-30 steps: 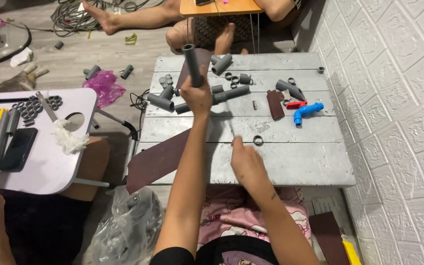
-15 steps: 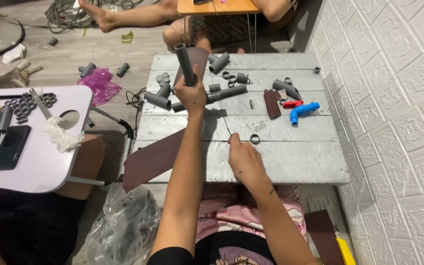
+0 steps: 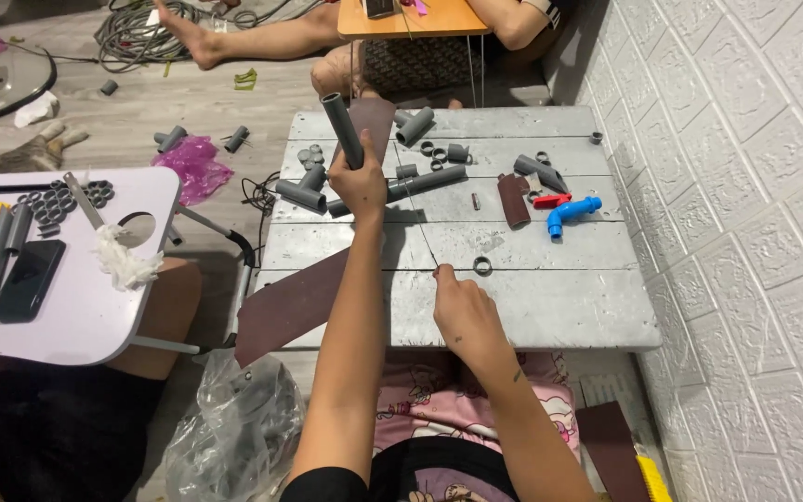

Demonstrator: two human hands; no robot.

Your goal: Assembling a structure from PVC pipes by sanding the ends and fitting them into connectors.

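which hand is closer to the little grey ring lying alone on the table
Right. The right hand rests on the table just below and left of the grey ring, not touching it. The left hand is farther up the table, holding a grey pipe upright.

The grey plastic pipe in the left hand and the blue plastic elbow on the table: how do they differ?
The grey plastic pipe is straight; the blue plastic elbow is bent. The pipe is lifted off the grey wooden table in the grip of the left hand; the elbow lies on it, untouched. The pipe looks longer. Both are round, hollow pieces.
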